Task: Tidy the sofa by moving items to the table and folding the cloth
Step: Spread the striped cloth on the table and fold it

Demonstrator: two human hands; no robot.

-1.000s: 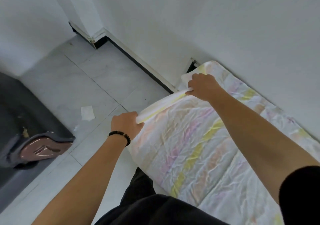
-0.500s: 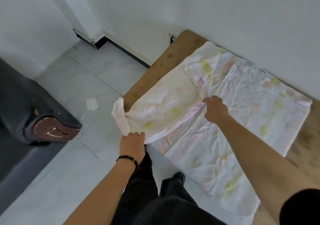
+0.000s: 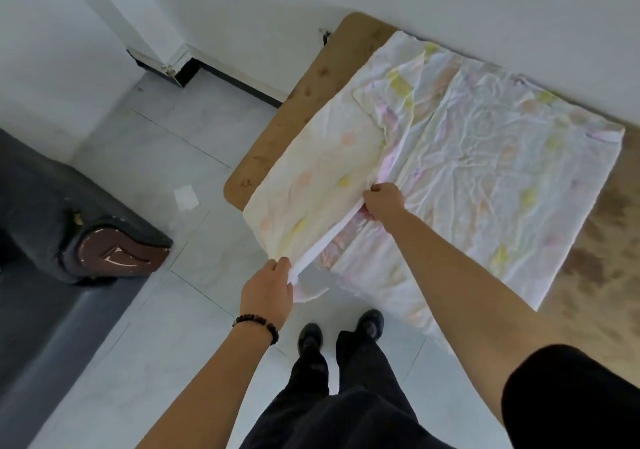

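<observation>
Head view: the crumpled white fabric cloth with pastel pink and yellow blotches [image 3: 485, 144] lies spread on the brown wooden table [image 3: 311, 78] by the white wall, its near edge hanging over the table's side. The left hand [image 3: 268, 294], fingers curled, pinches the corner of a raised flap. The right hand [image 3: 384, 201] grips the flap's edge further in. The first fold looks half made, and more folds are left. The dark grey sofa [image 3: 31, 206] stands well apart on the left.
</observation>
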